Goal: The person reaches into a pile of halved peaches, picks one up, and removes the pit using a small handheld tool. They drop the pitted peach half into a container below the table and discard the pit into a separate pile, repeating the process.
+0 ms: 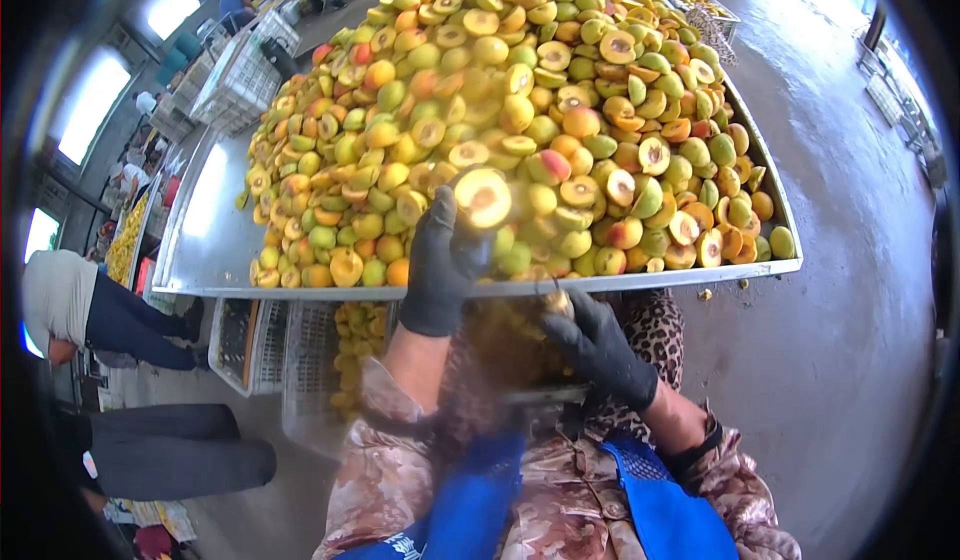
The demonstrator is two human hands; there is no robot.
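Note:
My left hand (pixel 440 265), in a dark glove, holds up a peach half (pixel 483 198) with its cut face and hollow toward me, over the tray's front edge. My right hand (pixel 600 345), also gloved in dark, is closed lower down, just in front of the tray. A small tool with a pale handle (pixel 558 304) shows at its fingertips; the working end is blurred. Directly behind my hands rises a large heap of halved yellow-green and reddish peaches (pixel 400 140) on a metal tray (pixel 215 225).
Below the tray stand a white crate (pixel 262 345) and a crate with more fruit (pixel 358 350). People (pixel 130 310) are at the left among stacked crates (pixel 240 80). A basket of fruit (pixel 700 0) stands behind the heap. Wet concrete floor (pixel 830 360) lies at the right.

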